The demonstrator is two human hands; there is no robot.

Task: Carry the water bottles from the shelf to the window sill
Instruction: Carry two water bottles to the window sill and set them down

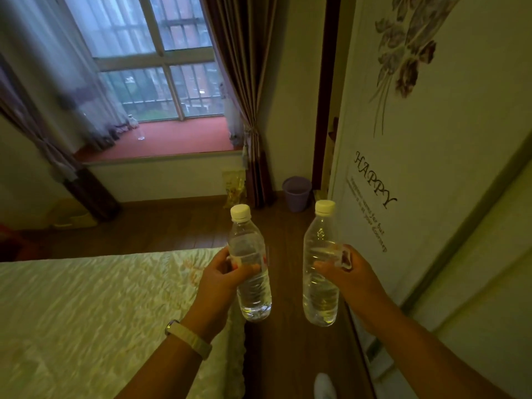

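Observation:
My left hand grips a clear water bottle with a white cap, held upright above the floor. My right hand grips a second clear bottle with a white cap, also upright, its label partly torn by my fingers. The red window sill lies ahead at the far end of the room, under the window. A small clear bottle stands on the sill near the left curtain.
A bed with a pale green cover fills the left. A white wardrobe door runs along the right. A narrow strip of wooden floor leads ahead. A purple bin and a yellow bag stand below the sill's right end.

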